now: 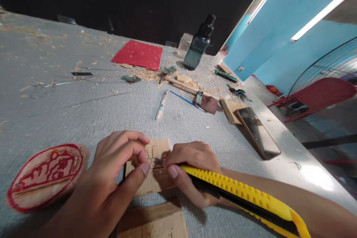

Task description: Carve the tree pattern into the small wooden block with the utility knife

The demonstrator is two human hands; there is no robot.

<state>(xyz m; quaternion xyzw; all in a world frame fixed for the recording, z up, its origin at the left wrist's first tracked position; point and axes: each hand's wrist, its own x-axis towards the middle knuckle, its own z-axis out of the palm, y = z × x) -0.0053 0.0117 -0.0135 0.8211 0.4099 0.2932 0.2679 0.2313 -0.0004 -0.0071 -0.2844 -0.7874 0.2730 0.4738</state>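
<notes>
Wrapped shut around a yellow utility knife point(242, 193), the fingers point(178, 155) of the right hand point(192, 171), thumb along its underside, tip end pressed to the pencilled face of a small wooden block point(157, 148); blade itself hidden under the fingertips. Curled close beside it, the left hand point(111, 171), thumb and forefinger pinched down on the same wooden block from its left side, holding it flat. That wooden block low on the grey counter point(83, 111), right in front, between both hands and touching both. Just below it, at the near edge, a larger wooden board point(153, 225). To the left, near the left wrist, a round wooden slab point(46, 176) with a red-painted carving. Farther out on the right, a phone point(258, 132) face up on a thin piece of wood. Beyond, a white pen point(161, 106), a red sheet point(138, 55), a dark bottle point(198, 46) and scattered wood shavings point(145, 74).
</notes>
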